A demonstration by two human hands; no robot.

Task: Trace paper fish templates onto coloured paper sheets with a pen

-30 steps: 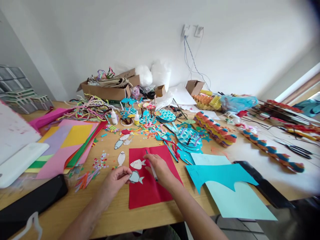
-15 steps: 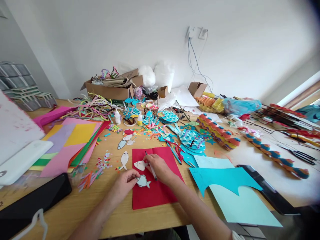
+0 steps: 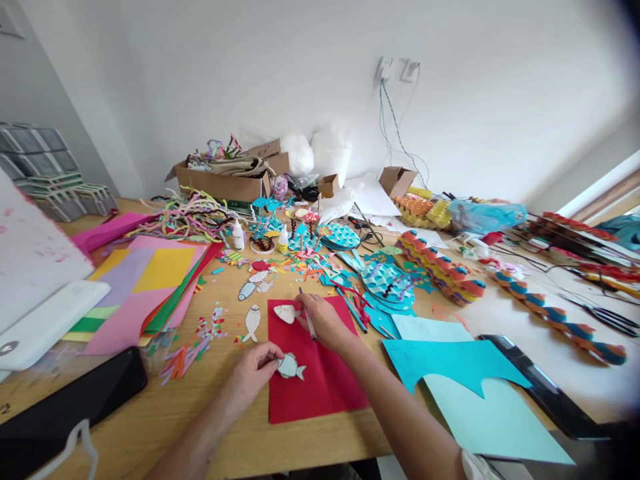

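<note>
A red sheet of paper [image 3: 320,393] with a crease lies on the table before me. My left hand [image 3: 260,363] pinches the left edge of a pale blue paper fish [image 3: 289,366] with black outlines, at the sheet's left side. In my right hand [image 3: 323,321] is a slim pen [image 3: 309,320], tilted, its lower end over the sheet. The fingers of that hand also touch the tail side of a white paper fish [image 3: 285,314] near the sheet's top left corner. Another white paper fish [image 3: 253,323] lies on the wood left of the sheet.
Coloured paper sheets [image 3: 150,280], a black phone [image 3: 100,393] and paper scraps [image 3: 207,327] are at left. Teal paper [image 3: 450,357] overlaps a black slab [image 3: 545,387] at right. Glue bottles [image 3: 239,235], a cardboard box [image 3: 225,183] and blue paper crafts [image 3: 387,277] stand farther back.
The white fish under my right fingers has moved up the red sheet, away from the pale blue fish. My right hand has moved with it, still holding the pen. The left hand keeps its pinch.
</note>
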